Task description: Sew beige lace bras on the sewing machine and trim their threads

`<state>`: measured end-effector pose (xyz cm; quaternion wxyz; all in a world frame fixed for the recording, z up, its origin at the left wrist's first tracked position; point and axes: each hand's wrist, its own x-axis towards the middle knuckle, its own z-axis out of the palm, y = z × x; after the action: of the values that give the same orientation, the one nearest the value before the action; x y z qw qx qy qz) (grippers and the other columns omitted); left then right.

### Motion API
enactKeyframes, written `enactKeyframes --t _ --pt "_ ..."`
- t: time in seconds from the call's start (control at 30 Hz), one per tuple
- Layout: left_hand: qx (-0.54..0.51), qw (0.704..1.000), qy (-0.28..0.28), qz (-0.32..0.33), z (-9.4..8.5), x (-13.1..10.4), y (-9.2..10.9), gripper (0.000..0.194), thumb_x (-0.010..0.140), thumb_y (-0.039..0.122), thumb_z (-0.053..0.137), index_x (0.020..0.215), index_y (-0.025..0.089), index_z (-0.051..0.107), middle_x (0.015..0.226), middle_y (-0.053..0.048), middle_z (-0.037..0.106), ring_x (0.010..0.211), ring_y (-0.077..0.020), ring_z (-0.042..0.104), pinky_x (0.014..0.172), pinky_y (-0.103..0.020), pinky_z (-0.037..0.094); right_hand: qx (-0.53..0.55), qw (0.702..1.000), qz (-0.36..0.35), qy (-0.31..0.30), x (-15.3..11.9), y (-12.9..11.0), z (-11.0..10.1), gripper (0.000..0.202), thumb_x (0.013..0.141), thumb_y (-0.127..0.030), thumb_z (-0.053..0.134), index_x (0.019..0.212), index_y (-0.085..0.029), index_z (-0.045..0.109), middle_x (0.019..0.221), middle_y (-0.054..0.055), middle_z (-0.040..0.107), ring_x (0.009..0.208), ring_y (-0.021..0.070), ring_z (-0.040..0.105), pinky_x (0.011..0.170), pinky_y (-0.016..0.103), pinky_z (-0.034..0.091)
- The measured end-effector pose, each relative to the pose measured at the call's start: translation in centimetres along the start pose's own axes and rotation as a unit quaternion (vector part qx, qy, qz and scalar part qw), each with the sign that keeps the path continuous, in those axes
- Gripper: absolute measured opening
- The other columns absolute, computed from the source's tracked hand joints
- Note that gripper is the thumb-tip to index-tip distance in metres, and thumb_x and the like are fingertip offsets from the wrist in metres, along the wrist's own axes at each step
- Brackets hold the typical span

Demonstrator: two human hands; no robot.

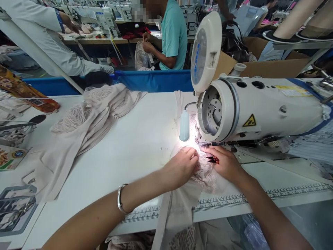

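Count at near table: wearer's hands, 2, left hand (183, 167) and right hand (227, 164); bracelet (119, 199), 1; snips (213, 159), 1 pair, 2 dark blade tips; lace fabric (205, 173), layers not countable. Sewing machine (270, 104), 1, bearing 1 round cover (215, 45) and 1 warning triangle (249, 120). Pale blue pod (184, 126), 1. Thread cones (298, 19), 2. Orange packet (28, 91), 1. Printed box (11, 158), 1. Grey tray (22, 228), 1; contents too jumbled to count. Garment heap (96, 114), 1; pieces overlap, number indeterminate. Beyond: person in teal shirt (174, 38), 1; person in pale clothing (36, 29), 1; further people (225, 6) upper right, at least 2, partly cut off. Background machines (106, 19), several; exact count not readable.
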<state>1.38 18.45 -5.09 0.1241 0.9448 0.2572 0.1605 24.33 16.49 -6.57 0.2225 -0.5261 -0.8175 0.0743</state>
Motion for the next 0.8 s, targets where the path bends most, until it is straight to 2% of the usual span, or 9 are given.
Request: enactKeyframes --t 0.1,0.2,0.27,0.37,0.43,0.57,0.67,0.8 --pt "-0.022 1.000 -0.003 0.013 -0.8 0.1 -0.9 0.025 0.101 0.010 0.038 0.089 0.012 0.060 0.103 -0.012 0.065 0.099 -0.0207 0.057 0.090 -0.037 0.052 0.016 1.000 -0.021 0.011 -0.1 -0.1 -0.2 0.048 0.079 -0.004 0.043 0.113 -0.024 0.070 0.104 0.004 0.073 0.094 0.0185 0.071 0.077 0.028 0.059" --pt "-0.011 1.000 -0.002 0.015 -0.7 0.2 -1.4 0.026 0.100 0.007 0.037 0.095 0.013 0.062 0.102 -0.011 0.066 0.101 -0.0209 0.058 0.094 -0.040 0.051 -0.020 0.999 -0.035 0.022 0.0 -0.5 -0.4 0.048 0.075 0.000 0.043 0.106 -0.024 0.071 0.102 0.004 0.073 0.094 0.0184 0.071 0.070 0.026 0.058" --pt "0.000 1.000 0.000 0.011 -0.5 0.2 -1.4 0.026 0.100 0.007 0.036 0.099 0.012 0.062 0.099 -0.011 0.066 0.095 -0.0206 0.057 0.092 -0.039 0.051 -0.052 0.996 -0.069 0.031 0.2 -0.8 -0.6 0.046 0.074 0.002 0.043 0.100 -0.023 0.071 0.109 0.005 0.074 0.096 0.0201 0.070 0.070 0.028 0.058" --pt "0.012 1.000 0.004 0.026 -0.3 0.3 -1.4 0.024 0.101 0.014 0.040 0.104 0.010 0.064 0.097 -0.011 0.064 0.089 -0.0211 0.056 0.086 -0.039 0.050 -0.072 0.986 -0.146 0.046 0.5 -1.0 -0.8 0.046 0.074 0.006 0.039 0.096 -0.021 0.070 0.115 0.004 0.076 0.103 0.0225 0.069 0.078 0.034 0.057" --pt "0.010 0.999 0.006 0.035 -0.5 0.3 -1.6 0.024 0.102 0.020 0.043 0.104 0.011 0.066 0.098 -0.011 0.063 0.090 -0.0217 0.055 0.085 -0.039 0.049 -0.075 0.982 -0.165 0.049 0.5 -0.9 -0.8 0.052 0.072 0.008 0.038 0.100 -0.021 0.070 0.112 0.003 0.077 0.106 0.0226 0.068 0.078 0.034 0.056" --pt "0.001 0.999 0.006 0.032 -0.9 0.6 -2.4 0.029 0.103 0.022 0.042 0.092 0.012 0.067 0.102 -0.012 0.064 0.092 -0.0209 0.056 0.086 -0.036 0.047 -0.085 0.985 -0.144 0.031 0.4 -0.5 -0.5 0.061 0.070 0.008 0.036 0.109 -0.023 0.071 0.117 0.002 0.075 0.106 0.0223 0.068 0.077 0.035 0.055" --pt "0.002 0.999 0.003 0.032 -1.0 0.8 -3.1 0.029 0.105 0.022 0.041 0.092 0.013 0.066 0.103 -0.011 0.065 0.093 -0.0202 0.056 0.086 -0.035 0.046 -0.093 0.988 -0.123 0.014 0.3 -0.2 -0.2 0.066 0.069 0.007 0.036 0.116 -0.025 0.071 0.123 0.002 0.073 0.107 0.0229 0.067 0.078 0.036 0.054" --pt "0.039 0.999 0.005 0.015 -0.8 0.9 -3.4 0.031 0.105 0.021 0.036 0.091 0.013 0.063 0.099 -0.010 0.064 0.084 -0.0182 0.055 0.084 -0.034 0.044 -0.093 0.988 -0.121 0.016 0.3 -0.2 0.0 0.070 0.069 0.007 0.036 0.120 -0.027 0.069 0.124 0.001 0.073 0.110 0.0237 0.066 0.085 0.039 0.052"
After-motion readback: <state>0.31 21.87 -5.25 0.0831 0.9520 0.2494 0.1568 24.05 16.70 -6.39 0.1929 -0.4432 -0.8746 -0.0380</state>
